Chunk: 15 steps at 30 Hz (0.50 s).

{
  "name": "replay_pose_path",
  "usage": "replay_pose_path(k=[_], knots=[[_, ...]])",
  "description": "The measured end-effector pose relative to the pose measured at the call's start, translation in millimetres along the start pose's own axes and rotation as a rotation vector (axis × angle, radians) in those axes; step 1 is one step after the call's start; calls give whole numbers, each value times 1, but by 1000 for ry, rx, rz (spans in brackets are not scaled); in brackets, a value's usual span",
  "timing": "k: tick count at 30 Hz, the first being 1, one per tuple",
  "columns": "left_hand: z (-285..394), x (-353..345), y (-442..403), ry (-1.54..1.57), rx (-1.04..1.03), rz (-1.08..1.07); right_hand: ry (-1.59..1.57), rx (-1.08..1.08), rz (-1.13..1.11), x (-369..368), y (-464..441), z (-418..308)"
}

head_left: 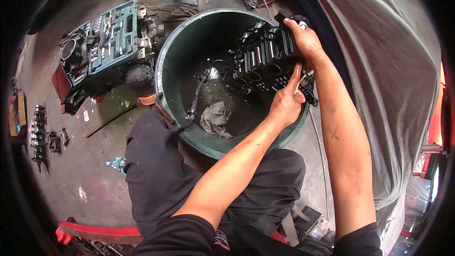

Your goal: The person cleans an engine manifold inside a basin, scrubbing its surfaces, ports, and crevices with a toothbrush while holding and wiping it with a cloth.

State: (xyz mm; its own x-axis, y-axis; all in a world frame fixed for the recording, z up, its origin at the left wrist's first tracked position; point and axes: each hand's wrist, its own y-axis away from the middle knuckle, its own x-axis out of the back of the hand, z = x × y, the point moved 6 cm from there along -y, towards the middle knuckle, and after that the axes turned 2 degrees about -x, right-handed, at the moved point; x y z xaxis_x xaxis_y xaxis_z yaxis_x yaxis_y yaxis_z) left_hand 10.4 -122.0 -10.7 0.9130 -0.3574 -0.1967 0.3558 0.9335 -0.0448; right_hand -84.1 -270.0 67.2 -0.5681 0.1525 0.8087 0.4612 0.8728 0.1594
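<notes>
A dark, wet-looking cylinder head [265,57] with a row of ports is tilted over the right side of a round green tub [163,57]. My right hand [305,38] is closed around its upper right end. Lower down, my left hand [286,102] has its index finger stretched against the part's near right end, the other fingers partly curled. Inside the tub, a hose with a fitting [194,102] runs along the left, and a crumpled grey rag [216,119] lies at the bottom. The cylinder head's far underside is hidden.
An open teal socket set case [129,31] rests on machinery to the left. A crankshaft [38,135] and small metal parts [57,141] lie on the floor. A grey plastic sheet [379,66] hangs close on the right. A red bar [99,231] is near my legs.
</notes>
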Motion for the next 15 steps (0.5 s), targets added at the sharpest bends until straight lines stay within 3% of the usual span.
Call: replay_pose_path(k=[3,6,8,11,12,13,15], knots=[[-1,8,2,52,-45,-39,4,14,-9,2,3,1],[-27,39,17,-196,-101,128,-12,29,-14,-1,-1,3],[-78,72,23,-454,39,308,-3,46,-14,-1,-3,4],[-191,136,18,-786,529,181,31,42,11,3,7,1],[-206,159,29,-668,682,335,37,37,4,0,6,2],[-196,184,20,-1019,746,250,39,35,1,0,4,1],[-203,227,13,-1115,804,220,49,56,0,3,11,-2]])
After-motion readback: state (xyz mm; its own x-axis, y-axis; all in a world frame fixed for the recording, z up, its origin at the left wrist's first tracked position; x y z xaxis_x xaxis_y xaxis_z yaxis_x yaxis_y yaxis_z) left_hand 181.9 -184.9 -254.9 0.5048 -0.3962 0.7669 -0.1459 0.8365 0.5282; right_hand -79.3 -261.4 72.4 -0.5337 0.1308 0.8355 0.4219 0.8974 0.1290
